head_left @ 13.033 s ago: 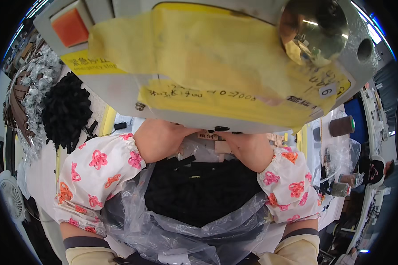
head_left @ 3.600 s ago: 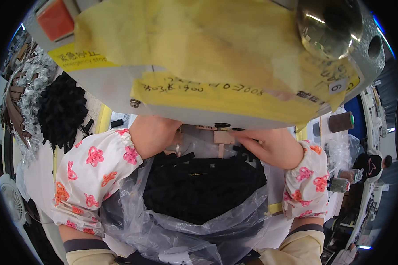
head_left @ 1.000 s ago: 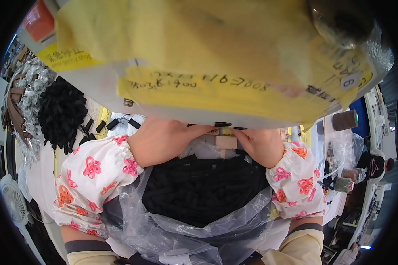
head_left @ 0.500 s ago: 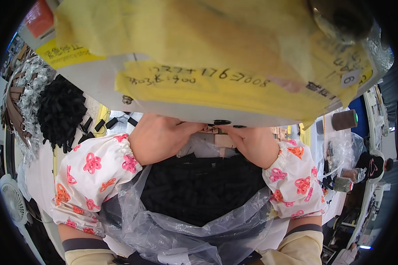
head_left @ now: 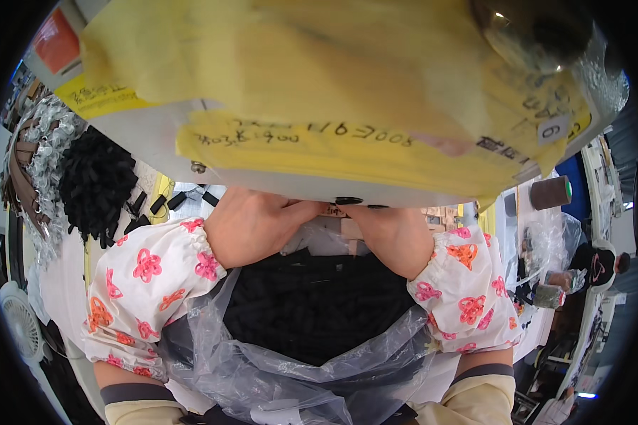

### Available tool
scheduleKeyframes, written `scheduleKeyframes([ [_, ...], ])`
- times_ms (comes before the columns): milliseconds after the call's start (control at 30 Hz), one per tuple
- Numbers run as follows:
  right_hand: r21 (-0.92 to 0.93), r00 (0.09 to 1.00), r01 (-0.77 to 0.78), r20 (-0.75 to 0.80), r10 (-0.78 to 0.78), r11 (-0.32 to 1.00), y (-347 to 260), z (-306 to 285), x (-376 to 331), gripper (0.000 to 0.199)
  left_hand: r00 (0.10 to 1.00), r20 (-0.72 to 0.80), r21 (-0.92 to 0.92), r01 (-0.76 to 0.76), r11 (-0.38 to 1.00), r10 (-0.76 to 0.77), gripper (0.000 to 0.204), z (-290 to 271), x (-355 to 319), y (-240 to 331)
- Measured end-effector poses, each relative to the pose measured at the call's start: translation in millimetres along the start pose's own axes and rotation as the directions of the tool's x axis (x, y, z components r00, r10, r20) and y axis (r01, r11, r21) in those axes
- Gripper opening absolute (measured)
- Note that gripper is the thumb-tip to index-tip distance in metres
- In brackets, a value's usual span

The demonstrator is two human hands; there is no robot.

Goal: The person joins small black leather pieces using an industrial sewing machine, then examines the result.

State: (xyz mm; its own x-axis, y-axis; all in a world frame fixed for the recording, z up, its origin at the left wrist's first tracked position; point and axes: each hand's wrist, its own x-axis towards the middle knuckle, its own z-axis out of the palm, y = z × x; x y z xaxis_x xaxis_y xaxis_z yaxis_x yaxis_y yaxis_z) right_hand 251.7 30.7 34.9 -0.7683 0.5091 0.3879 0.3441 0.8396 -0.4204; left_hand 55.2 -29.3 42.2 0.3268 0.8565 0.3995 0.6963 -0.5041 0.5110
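Both hands reach under the lower edge of a machine housing (head_left: pixel 262 173) covered in yellow paper. My left hand (head_left: pixel 252 223) is closed, thumb stretched toward the middle. My right hand (head_left: pixel 397 234) comes in opposite, also closed, its thumb near the left one's tip. The housing hides most fingers, and I cannot make out what they pinch. Just below the thumbs lies a light wooden-looking block (head_left: pixel 349 227). A clear plastic bag (head_left: pixel 276 375) lies open beneath my wrists, filled with small black fabric pieces (head_left: pixel 319 304).
On the left are a heap of black pieces (head_left: pixel 96 184), several loose ones (head_left: pixel 177 200), brown strips in clear wrapping (head_left: pixel 28 152) and a small fan (head_left: pixel 23 322). A thread spool (head_left: pixel 550 193) and crumpled plastic (head_left: pixel 546 234) lie right. The housing overhangs my hands.
My right hand and forearm have shifted slightly left and down. The left hand has barely moved, and the fingers of both remain under the housing. The view has shifted a little.
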Motion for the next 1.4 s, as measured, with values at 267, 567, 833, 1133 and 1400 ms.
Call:
scheduleKeyframes([
  [267,-0.057,0.997,0.008,-0.079,-0.013,0.998,0,0,4,0.023,0.994,0.036,-0.022,0.101,0.995,-0.1,0.021,-3,8,5],
  [567,-0.161,0.998,0.066,0.024,-0.063,0.985,-15,-9,14,0.021,0.982,-0.12,0.368,-0.09,0.925,0.143,0.023,-3,-12,-19],
  [833,-0.256,0.996,0.071,0.076,-0.053,0.964,-13,-13,16,0.028,1.0,0.017,0.361,0.004,0.933,-0.011,0.029,-7,-11,-20],
  [1133,-0.236,0.994,0.05,0.107,-0.025,0.971,-13,-15,14,0.02,0.998,0.054,0.403,-0.007,0.915,-0.016,0.034,-10,-11,-19],
  [1400,-0.216,0.993,0.087,0.1,-0.067,0.972,-14,-17,15,0.021,0.999,0.0,0.403,-0.033,0.914,0.036,0.033,-5,-12,-20],
])
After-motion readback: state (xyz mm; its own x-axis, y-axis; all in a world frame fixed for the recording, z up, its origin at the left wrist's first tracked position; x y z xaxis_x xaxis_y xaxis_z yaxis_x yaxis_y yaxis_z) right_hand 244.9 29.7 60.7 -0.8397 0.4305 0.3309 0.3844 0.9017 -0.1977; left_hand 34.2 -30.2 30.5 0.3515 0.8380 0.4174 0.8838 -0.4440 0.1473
